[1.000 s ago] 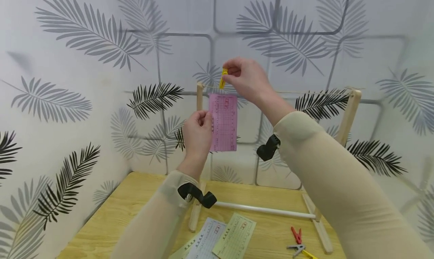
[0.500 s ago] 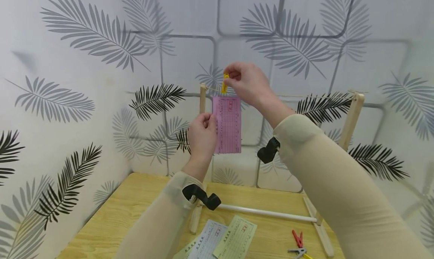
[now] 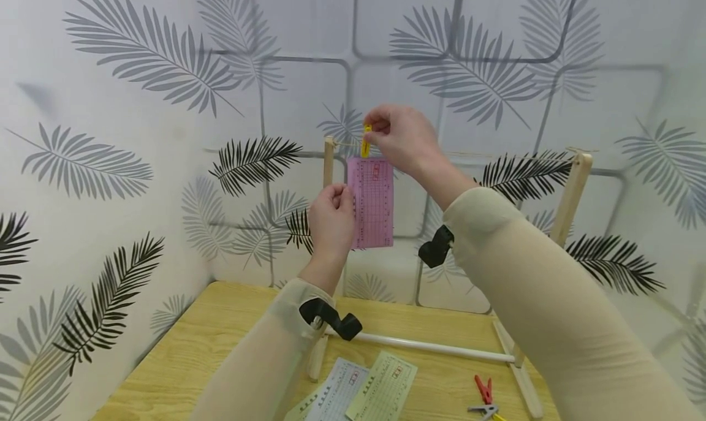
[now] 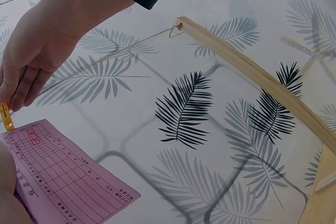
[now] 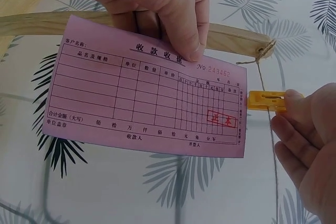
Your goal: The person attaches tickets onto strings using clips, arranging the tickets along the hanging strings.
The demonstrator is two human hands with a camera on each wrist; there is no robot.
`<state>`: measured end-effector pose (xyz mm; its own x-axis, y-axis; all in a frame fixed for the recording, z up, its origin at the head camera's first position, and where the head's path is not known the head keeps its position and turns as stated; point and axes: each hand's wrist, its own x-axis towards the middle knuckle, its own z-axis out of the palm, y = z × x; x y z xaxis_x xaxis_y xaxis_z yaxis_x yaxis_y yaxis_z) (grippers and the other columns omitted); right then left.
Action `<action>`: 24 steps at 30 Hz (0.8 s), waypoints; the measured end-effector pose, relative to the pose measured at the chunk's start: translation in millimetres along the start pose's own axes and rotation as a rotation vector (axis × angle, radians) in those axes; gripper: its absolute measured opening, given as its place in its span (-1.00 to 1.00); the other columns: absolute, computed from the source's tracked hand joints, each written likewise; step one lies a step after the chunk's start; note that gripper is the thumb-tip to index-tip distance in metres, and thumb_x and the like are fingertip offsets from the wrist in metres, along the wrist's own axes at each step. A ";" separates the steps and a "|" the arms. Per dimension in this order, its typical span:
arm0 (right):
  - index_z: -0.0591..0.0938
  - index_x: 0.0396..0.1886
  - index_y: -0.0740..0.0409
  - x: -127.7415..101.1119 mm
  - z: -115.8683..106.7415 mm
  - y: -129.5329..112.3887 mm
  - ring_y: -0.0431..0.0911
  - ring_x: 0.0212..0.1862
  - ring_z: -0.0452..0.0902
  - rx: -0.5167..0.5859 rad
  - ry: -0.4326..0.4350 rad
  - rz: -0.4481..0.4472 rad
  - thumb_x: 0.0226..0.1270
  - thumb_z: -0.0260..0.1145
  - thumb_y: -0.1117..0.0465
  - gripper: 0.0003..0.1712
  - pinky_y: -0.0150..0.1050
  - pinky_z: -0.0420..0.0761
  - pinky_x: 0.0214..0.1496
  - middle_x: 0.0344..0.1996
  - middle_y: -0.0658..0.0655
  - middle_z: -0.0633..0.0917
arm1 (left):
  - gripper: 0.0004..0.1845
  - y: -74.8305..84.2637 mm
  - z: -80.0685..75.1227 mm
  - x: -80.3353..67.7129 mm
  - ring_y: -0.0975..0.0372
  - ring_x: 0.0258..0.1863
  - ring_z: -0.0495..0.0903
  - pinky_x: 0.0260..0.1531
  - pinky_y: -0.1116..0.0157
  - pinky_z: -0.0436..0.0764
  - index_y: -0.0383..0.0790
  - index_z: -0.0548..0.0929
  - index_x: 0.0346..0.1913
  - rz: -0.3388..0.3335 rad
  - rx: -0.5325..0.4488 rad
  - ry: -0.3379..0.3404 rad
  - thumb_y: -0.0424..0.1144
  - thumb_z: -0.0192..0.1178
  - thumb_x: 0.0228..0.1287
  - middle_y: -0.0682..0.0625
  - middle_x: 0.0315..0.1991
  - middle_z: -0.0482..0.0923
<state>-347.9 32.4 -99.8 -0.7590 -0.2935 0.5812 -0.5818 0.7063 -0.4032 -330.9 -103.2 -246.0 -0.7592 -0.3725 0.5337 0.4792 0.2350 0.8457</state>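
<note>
Right hand pinching a yellow plastic clothespin, left hand below it pinching a pink printed paper slip by its long edge, clothespin tip at the slip's top, contact hard for me to judge remotely, thin tan string by the right fingertips.

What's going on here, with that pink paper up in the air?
A person is holding the pink slip upright by its side edge with the left hand. The right hand pinches a yellow clip at the slip's top edge, by the string on a wooden frame. I can't tell whether the clip has caught the paper. Below, more slips and loose clips lie on the table.
</note>
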 end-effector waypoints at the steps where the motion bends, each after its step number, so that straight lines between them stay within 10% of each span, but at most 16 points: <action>1: 0.72 0.31 0.18 -0.2 0.0 0.2 0.00 0.20 0.68 0.000 -0.005 0.002 0.69 0.36 0.21 -0.67 -0.06 0.60 0.33 0.14 0.13 0.78 | -0.81 0.3 0.3 -0.3 0.20 -0.32 0.63 -0.28 0.26 0.58 -0.30 0.78 0.01 -0.001 -0.003 0.001 -0.25 0.22 0.71 -0.08 -0.23 0.79; 24: 0.63 0.46 0.25 -1.9 -4.8 7.9 0.07 0.35 0.61 0.015 -0.129 -0.010 0.73 0.31 0.23 -0.56 -0.04 0.55 0.42 0.29 0.21 0.71 | -0.80 -1.2 1.9 -3.2 0.19 -0.31 0.62 -0.31 0.25 0.56 -0.27 0.74 0.07 0.011 -0.029 -0.010 -0.22 0.18 0.75 -0.08 -0.20 0.76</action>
<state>-349.7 41.6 -100.7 -0.7841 -0.3813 0.4897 -0.5929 0.6934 -0.4095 -329.9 -100.6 -248.7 -0.7585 -0.3606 0.5428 0.4997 0.2128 0.8396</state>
